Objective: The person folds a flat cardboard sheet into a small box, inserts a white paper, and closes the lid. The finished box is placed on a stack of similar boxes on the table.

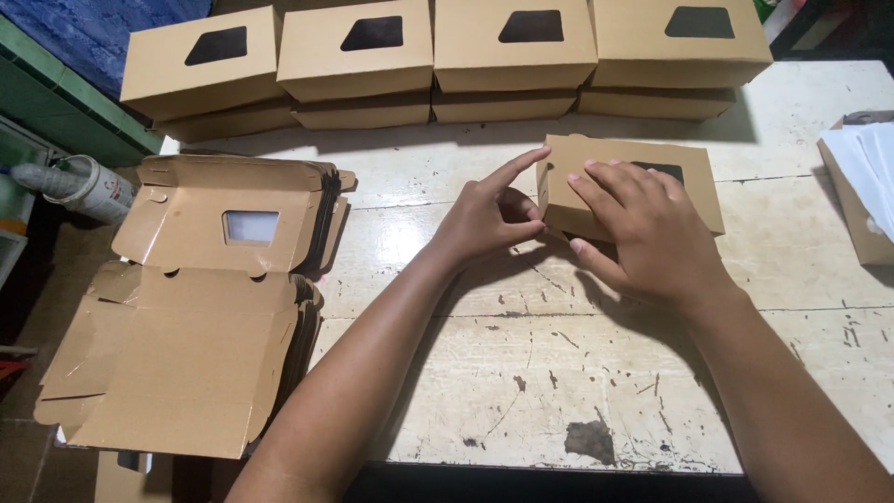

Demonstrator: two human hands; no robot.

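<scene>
Both hands are working on one small kraft box (626,182) sitting mid-bench, a bit toward the far side. The right hand (643,233) is lying flat across the box's near top and front, fingers spread and pressing down, thumb hooking under the front edge. The left hand (489,219) is at the box's left end, index finger pointing along the top corner while the other fingers are curling in against the side flap, so that grip is more of a loose pinch at the end than a full hold. The box has a dark window (663,170) in its lid, and I can't tell if anything is inside.

Along the far edge of the bench (521,373), finished boxes (438,56) are standing in a row, two layers high, all shut, windows showing dark.

On the left, a stack of flat unfolded blanks (200,307) is hanging over the bench edge, each with a pale window. At the right edge, another box (861,200) is holding white sheets (871,163).
</scene>
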